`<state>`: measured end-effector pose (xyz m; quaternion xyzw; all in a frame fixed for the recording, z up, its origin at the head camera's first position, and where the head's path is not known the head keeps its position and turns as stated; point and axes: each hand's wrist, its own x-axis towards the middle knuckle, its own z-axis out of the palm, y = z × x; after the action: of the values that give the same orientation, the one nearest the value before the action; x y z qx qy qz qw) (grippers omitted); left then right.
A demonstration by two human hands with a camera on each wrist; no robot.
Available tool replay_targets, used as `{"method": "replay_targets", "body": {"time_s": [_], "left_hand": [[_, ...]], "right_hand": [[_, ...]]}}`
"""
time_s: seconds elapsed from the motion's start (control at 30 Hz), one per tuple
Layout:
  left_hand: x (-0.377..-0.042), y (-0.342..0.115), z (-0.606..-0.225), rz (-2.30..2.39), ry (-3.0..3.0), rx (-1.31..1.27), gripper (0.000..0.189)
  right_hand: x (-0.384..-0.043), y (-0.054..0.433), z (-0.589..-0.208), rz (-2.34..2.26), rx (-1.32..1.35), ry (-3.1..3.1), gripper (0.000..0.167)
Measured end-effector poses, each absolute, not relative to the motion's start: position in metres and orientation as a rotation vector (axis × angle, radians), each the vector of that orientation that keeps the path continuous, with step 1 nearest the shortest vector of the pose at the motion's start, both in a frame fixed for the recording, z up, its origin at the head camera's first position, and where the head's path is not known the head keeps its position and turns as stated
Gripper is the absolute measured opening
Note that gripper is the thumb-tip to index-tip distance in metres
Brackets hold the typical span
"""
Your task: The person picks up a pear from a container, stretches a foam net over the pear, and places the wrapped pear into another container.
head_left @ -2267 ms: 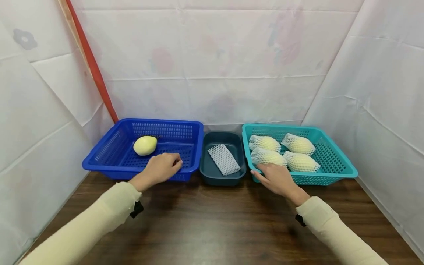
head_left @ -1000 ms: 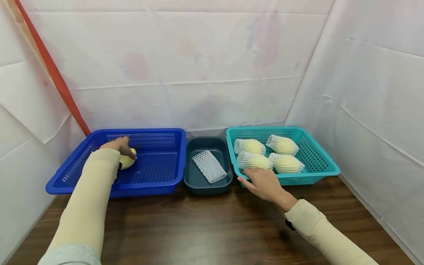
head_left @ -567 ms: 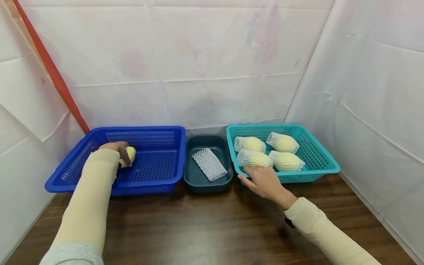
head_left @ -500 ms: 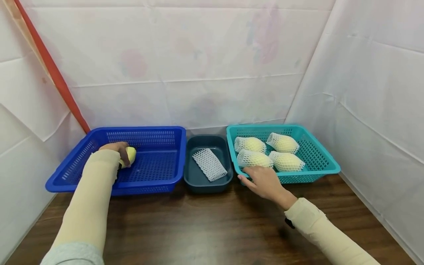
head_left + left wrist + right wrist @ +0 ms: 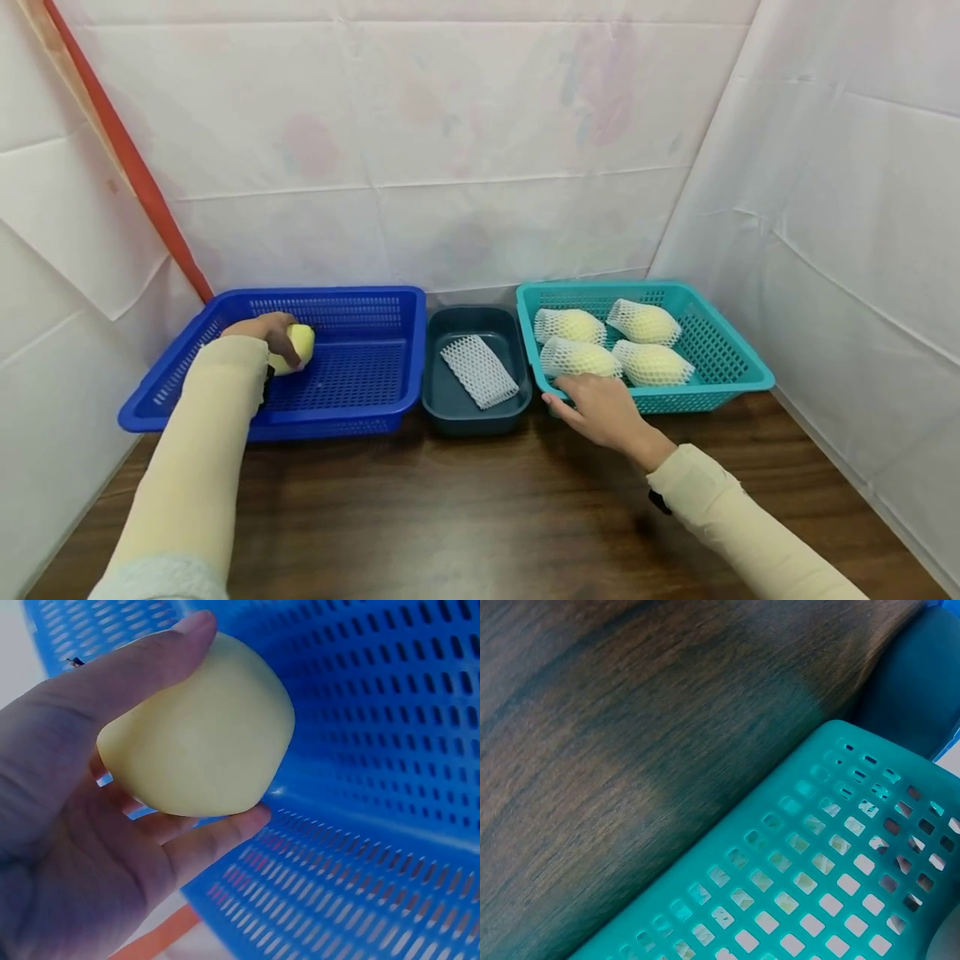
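In the head view, my left hand [image 5: 261, 328] grips a pale yellow pear [image 5: 302, 342] in the left part of the blue basket [image 5: 375, 398]. The left wrist view shows my thumb over the pear [image 5: 206, 727] and my fingers curled beneath it. Its dark stem points off to the left there. My right hand [image 5: 603, 410] rests on the front left corner of the teal basket [image 5: 731, 387], beside a pear in a white foam net [image 5: 581, 357]. The right wrist view shows the teal basket's wall [image 5: 802, 877] but hides my right fingers.
Several netted pears [image 5: 651, 364] lie in the teal basket. Between the baskets stands a dark blue-green tub [image 5: 442, 408] with a folded white foam net [image 5: 480, 372] in it. White cloth [image 5: 525, 233] hangs behind and beside the brown wooden table [image 5: 450, 508].
My left hand has left the blue basket's front rim, reached in and taken hold of the pear. My right hand has stayed on the teal basket. The head view has turned left.
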<state>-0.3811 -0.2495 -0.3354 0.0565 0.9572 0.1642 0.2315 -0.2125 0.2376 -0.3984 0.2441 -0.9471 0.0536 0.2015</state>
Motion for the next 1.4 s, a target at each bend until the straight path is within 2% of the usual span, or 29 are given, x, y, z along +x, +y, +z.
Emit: {"method": "replay_targets", "body": {"time_s": [0.47,0.7,0.87,1.1,1.3,1.4], "left_hand": [[-0.362,-0.243,-0.286,0.643,2.936,0.559,0.084],[-0.342,-0.218,-0.271,0.742,3.026,0.707,0.085],[-0.323,-0.194,-0.27,0.921,2.983,0.805,0.088],[-0.296,-0.154,-0.278,1.133,2.806,0.998,0.088],[-0.273,-0.117,-0.286,1.173,2.719,1.141,0.09],[-0.264,-0.101,-0.293,1.21,2.695,1.226,0.089]], "right_hand": [[-0.21,0.238,-0.391,0.207,0.636,-2.761,0.029],[-0.212,0.241,-0.38,0.47,0.565,-2.816,0.047],[-0.217,0.235,-0.366,0.527,0.631,-2.707,0.047],[-0.215,0.207,-0.339,0.653,0.724,-2.663,0.055],[-0.215,0.178,-0.324,0.929,0.87,-2.6,0.05],[-0.217,0.165,-0.321,1.101,0.925,-2.594,0.052]]}}
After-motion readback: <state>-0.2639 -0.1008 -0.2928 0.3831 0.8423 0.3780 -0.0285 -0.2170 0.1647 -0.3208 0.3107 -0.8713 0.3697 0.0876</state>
